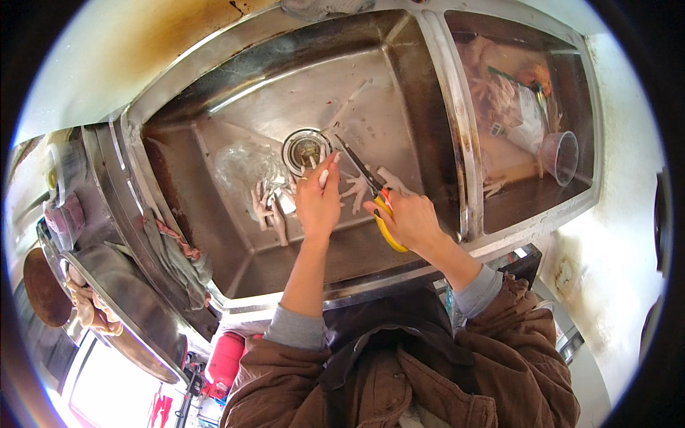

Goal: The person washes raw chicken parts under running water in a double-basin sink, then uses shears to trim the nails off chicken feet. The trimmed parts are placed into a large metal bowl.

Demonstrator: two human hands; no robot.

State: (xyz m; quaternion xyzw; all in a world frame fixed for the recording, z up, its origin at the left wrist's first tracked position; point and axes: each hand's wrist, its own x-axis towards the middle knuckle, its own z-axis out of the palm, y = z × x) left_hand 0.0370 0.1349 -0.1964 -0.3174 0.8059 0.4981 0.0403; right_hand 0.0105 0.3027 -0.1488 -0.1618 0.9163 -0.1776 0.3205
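My left hand (318, 206) grips a pale chicken foot (322, 178) above the sink basin, its toes pointing towards the drain. My right hand (412, 219) is closed around the yellow and orange handles of a pair of scissors (385, 224). The dark blades slant up and left, with their tips close to the foot in my left hand. On the basin floor, more chicken feet (278, 222) lie left of my left hand, beside a clear plastic bag (243, 168). Others, such as one chicken foot (357, 190), rest between and behind my hands.
A metal drain (304, 147) sits mid-basin. Across the steel divider (455, 107), a second basin (524, 211) holds cloudy water, chicken feet, a printed plastic bag (530, 120) and a clear plastic cup (562, 158). At left are a grey cloth (176, 257) and a large metal bowl (139, 305).
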